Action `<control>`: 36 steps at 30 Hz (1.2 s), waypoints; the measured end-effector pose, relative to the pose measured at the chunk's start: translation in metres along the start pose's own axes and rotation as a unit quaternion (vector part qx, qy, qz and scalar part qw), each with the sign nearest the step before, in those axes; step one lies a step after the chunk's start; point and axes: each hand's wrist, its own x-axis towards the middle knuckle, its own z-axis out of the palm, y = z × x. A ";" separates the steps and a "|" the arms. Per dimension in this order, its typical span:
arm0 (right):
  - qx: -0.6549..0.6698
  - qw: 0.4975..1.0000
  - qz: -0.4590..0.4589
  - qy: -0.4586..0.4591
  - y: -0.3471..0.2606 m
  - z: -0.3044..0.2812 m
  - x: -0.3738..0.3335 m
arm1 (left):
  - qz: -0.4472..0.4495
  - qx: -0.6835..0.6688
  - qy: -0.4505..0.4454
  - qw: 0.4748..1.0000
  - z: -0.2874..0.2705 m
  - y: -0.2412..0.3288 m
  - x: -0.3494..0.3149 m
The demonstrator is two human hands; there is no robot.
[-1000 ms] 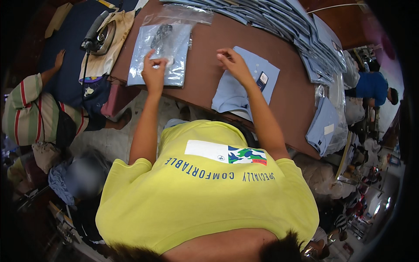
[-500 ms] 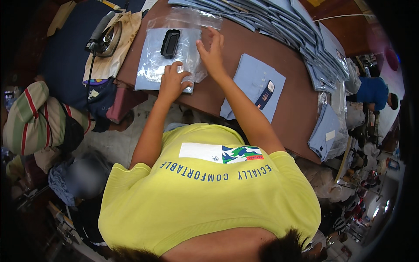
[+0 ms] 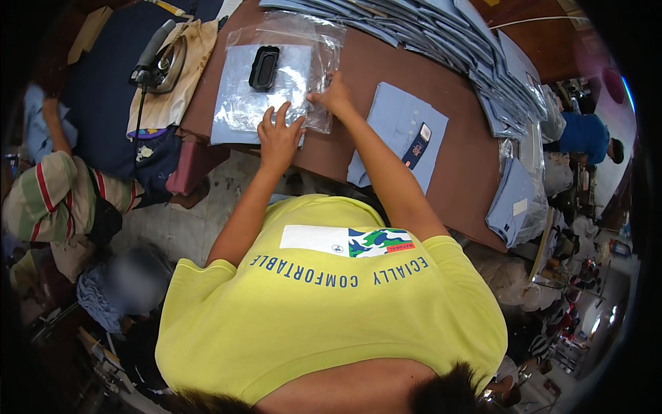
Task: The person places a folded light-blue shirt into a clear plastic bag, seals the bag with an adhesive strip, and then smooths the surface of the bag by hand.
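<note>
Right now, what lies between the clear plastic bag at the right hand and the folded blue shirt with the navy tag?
The head view shows brown tabletop, with the right forearm crossing over it; the right hand is at the bag.

Brown table [image 3: 463,190]: blue garment [image 3: 234,103] under clear plastic [image 3: 322,48], folded shirt [image 3: 396,117], garment stack [image 3: 441,45].

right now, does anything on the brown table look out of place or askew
Nothing looks spilled or damaged. The black oblong rimmed object stands out: it lies on the clear plastic bag beyond the left hand, the one hard-looking thing there. The pile of bagged light-blue folded shirts also looks uneven, its edges out of line.
</note>
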 end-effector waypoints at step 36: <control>-0.021 0.887 -0.354 0.295 0.085 -0.234 -0.185 | -0.148 -0.663 -0.289 0.675 -0.009 0.209 0.095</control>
